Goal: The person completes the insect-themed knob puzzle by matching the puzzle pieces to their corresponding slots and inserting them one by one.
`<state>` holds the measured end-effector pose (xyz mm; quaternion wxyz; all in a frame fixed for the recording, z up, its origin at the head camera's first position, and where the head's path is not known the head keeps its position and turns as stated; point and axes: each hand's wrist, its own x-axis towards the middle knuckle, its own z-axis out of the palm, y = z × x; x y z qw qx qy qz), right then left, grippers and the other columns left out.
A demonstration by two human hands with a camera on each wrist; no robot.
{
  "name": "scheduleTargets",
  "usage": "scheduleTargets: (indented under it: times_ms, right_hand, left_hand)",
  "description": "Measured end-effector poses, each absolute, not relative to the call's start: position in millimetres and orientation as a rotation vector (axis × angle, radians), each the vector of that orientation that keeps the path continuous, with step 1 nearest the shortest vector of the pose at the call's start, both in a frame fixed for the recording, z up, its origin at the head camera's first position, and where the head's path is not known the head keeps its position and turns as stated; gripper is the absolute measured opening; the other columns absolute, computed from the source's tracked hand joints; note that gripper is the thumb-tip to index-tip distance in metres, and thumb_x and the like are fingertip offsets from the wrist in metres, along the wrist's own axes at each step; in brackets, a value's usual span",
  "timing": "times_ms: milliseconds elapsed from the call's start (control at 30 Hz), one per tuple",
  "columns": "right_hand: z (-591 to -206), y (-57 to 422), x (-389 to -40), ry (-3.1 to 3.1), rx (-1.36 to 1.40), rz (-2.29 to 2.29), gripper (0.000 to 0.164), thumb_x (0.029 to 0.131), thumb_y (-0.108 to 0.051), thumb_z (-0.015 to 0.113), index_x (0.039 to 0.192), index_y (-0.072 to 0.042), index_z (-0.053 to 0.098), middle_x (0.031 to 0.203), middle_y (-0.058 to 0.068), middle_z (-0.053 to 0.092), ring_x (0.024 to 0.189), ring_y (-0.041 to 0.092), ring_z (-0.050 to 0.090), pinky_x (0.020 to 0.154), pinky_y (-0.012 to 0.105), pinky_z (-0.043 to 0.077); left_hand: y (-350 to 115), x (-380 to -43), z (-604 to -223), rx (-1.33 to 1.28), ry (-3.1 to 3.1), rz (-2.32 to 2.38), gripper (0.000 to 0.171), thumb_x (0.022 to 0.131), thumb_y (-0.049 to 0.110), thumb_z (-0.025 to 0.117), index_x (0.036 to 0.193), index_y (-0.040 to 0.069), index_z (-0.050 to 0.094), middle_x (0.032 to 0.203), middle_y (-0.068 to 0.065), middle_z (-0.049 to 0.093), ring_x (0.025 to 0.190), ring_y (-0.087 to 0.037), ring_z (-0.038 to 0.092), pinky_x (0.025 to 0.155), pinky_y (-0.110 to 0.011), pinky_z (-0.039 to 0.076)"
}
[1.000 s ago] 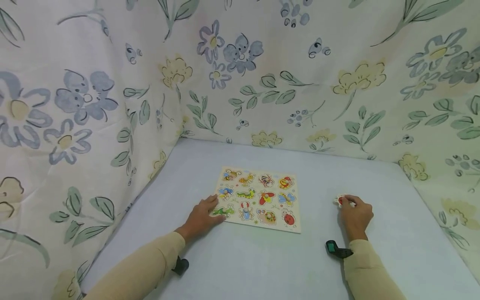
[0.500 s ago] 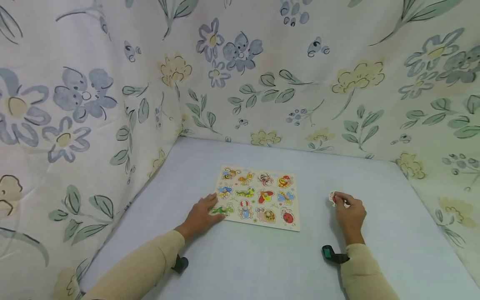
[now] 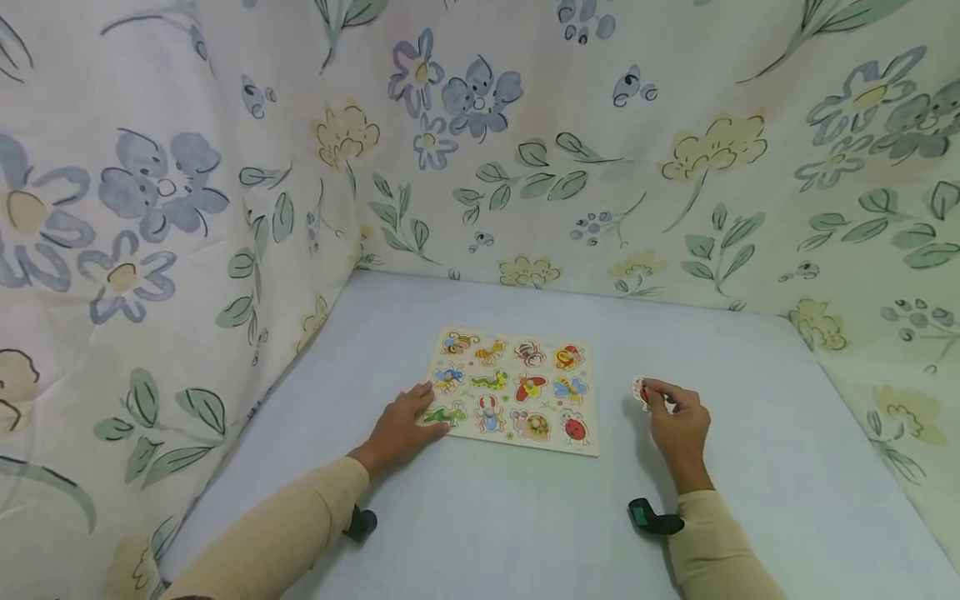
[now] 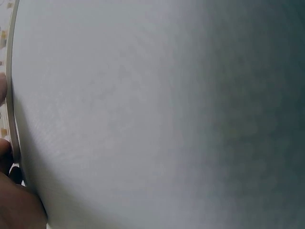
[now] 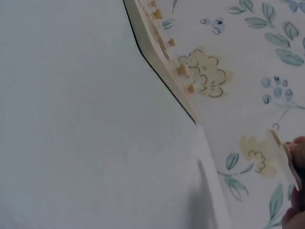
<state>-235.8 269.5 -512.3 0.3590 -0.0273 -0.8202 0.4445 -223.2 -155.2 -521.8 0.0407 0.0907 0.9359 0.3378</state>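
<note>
A wooden knob puzzle board (image 3: 551, 448) with several bright insect pictures lies flat on the table. The left hand (image 3: 399, 427) rests at its front left corner, fingers along the left edge and thumb by the green insect; fingertips (image 4: 4, 88) show over the board's rim in the left wrist view. To the right of the board, the right hand (image 3: 681, 425) pinches a small red-and-white ladybug puzzle piece (image 3: 639, 392), held up on its edge. Its thin pale side (image 5: 286, 160) shows in the right wrist view. A red ladybug picture (image 3: 576, 429) is at the board's front right corner.
A pale cloth-covered table (image 3: 517, 525) spreads around the board. Floral curtains (image 3: 555, 200) hang behind it and at both sides. Black wrist devices (image 3: 654, 518) are worn below both hands.
The right hand has moved left toward the board with the ladybug piece, which has turned more upright. The left hand has stayed at the board's corner. The head view has shifted slightly.
</note>
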Motion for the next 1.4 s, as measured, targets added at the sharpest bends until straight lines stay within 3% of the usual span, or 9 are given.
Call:
scheduleTargets:
  times_ms: [467,733,900,1167,1400]
  right_hand:
    - [-509.9,223.6,-223.8,-2.168,0.032,1.252,0.011,0.089,-0.002,0.067,0.094,-0.005,0.077,0.081,0.005,0.071,0.085,0.015,0.050,0.070,0.034,0.033]
    - [-511.5,202.4,-217.4,-2.179,0.115,1.335,0.012,0.085,-0.002,0.071,0.093,-0.008,0.078,0.078,0.002,0.068,0.083,0.016,0.050,0.068,0.035,0.033]
    - [-513.0,197.5,-215.8,-2.181,0.139,1.373,0.012,0.083,-0.001,0.073,0.092,-0.007,0.078,0.076,0.002,0.064,0.082,0.016,0.049,0.069,0.035,0.035]
    - [-519.2,198.0,-217.1,-2.237,0.125,1.421,0.012,0.084,-0.005,0.075,0.094,-0.010,0.079,0.082,0.001,0.069,0.084,0.024,0.049,0.070,0.038,0.033]
    - [-523.2,198.9,-217.6,-2.331,0.115,1.457,0.012,0.081,-0.006,0.078,0.093,-0.009,0.079,0.084,0.003,0.066,0.084,0.021,0.050,0.070,0.035,0.037]
  left_hand:
    - [-156.4,-222.2,-521.3,0.282,2.865,1.038,0.079,0.085,0.044,0.072,0.144,0.000,0.041,0.154,-0.005,0.029,0.142,-0.026,0.020,0.114,-0.048,0.012]
    - [-155.5,-222.0,-520.6,0.287,2.873,1.029,0.079,0.085,0.044,0.072,0.144,0.000,0.041,0.154,-0.005,0.029,0.142,-0.025,0.021,0.114,-0.047,0.012]
    - [-155.6,-222.4,-519.8,0.297,2.873,1.025,0.079,0.085,0.044,0.072,0.144,0.000,0.041,0.154,-0.005,0.029,0.142,-0.024,0.021,0.115,-0.046,0.011]
    - [-154.7,-222.0,-517.2,0.283,2.860,1.028,0.079,0.085,0.044,0.072,0.144,0.000,0.041,0.154,-0.005,0.029,0.142,-0.026,0.020,0.114,-0.048,0.012]
    - [-154.5,-221.8,-516.8,0.278,2.855,1.028,0.079,0.085,0.043,0.072,0.144,0.000,0.040,0.154,-0.005,0.029,0.143,-0.026,0.020,0.114,-0.048,0.012]
